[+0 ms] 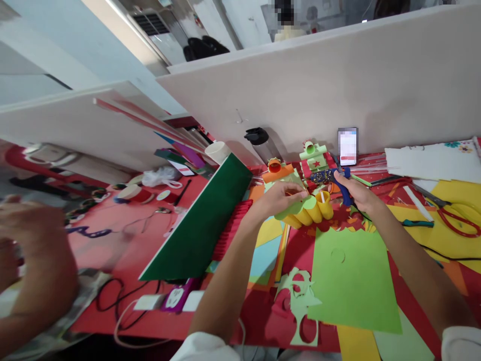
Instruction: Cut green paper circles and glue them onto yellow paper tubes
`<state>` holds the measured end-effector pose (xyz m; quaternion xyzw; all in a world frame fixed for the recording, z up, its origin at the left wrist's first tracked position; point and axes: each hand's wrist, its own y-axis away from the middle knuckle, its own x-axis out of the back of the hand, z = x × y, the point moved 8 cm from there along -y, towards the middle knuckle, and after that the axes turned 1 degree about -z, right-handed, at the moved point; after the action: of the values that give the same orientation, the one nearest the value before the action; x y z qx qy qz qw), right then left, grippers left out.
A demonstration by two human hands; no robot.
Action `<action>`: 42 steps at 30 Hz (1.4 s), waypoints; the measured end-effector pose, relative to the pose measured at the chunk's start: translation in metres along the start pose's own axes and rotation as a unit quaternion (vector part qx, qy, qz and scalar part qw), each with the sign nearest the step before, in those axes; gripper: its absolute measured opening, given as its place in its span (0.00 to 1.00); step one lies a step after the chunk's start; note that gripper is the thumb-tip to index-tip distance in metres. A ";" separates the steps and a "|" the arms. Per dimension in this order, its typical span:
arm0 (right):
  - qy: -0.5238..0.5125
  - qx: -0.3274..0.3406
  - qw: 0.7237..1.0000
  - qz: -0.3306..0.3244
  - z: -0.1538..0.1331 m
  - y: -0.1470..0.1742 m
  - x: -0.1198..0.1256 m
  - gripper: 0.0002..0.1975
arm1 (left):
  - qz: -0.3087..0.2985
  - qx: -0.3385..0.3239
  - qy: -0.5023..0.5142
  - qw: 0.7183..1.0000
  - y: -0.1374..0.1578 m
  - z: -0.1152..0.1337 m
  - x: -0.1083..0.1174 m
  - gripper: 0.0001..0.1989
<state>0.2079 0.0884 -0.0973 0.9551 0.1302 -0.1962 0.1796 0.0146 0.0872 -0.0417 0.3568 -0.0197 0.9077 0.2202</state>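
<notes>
My right hand grips a blue glue gun, its dark speckled front part pointing left. My left hand has its fingers bent together over a row of yellow paper tubes with light green round paper pieces on top, and it seems to pinch one piece; the exact contact is hard to see. Just behind stand an orange and green paper model with a rolled tube on top and a green and red one with a red star.
Green sheet and cut scraps lie in front. Scissors and a teal-handled cutter are right. A dark green board leans left, near a bottle and phone. Another person's arm is far left.
</notes>
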 end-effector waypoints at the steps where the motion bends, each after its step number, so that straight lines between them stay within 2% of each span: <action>1: 0.000 0.000 1.000 0.006 0.000 0.000 0.001 0.14 | 0.004 -0.002 0.001 1.000 0.000 0.001 0.000 0.21; 6: -0.007 0.004 1.000 0.006 0.001 -0.001 0.003 0.14 | 0.015 -0.002 0.001 1.000 -0.002 0.002 -0.001 0.17; 13: 0.004 -0.003 1.000 0.000 0.001 0.000 0.002 0.17 | 0.017 0.007 0.028 0.999 -0.008 -0.010 0.002 0.15; 16: 0.004 0.000 1.000 -0.004 -0.001 0.001 0.001 0.15 | 0.095 0.046 -0.075 0.992 0.000 -0.017 0.022 0.12; 19: 0.004 0.005 1.000 -0.001 -0.002 0.001 0.002 0.14 | 0.185 0.081 -0.197 0.959 0.021 -0.011 0.044 0.11; 22: 0.005 0.003 1.000 -0.001 0.000 -0.001 0.003 0.15 | 0.253 0.090 -0.240 0.933 0.052 0.007 0.056 0.13; 24: 0.004 0.001 1.000 0.001 0.001 -0.002 0.004 0.16 | 0.274 0.073 -0.234 0.930 0.072 0.021 0.055 0.15; 28: -0.014 -0.009 1.000 -0.002 0.007 -0.003 0.006 0.15 | 0.227 0.015 -0.185 0.956 0.097 0.040 0.030 0.17; 32: -0.029 -0.017 0.999 -0.023 0.012 -0.004 0.004 0.14 | 0.143 0.011 -0.124 0.982 0.106 0.040 -0.013 0.14; 38: -0.024 0.020 0.999 0.005 0.006 -0.007 0.008 0.15 | 0.014 0.027 -0.079 0.996 0.096 0.022 -0.090 0.11; 42: -0.021 0.051 0.998 0.026 -0.001 -0.009 0.012 0.17 | -0.011 -0.011 -0.066 0.998 0.083 0.010 -0.124 0.07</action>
<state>0.2161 0.0989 -0.1045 0.9619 0.0910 -0.2177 0.1380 0.0673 -0.0380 -0.1058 0.4141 -0.0404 0.8792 0.2320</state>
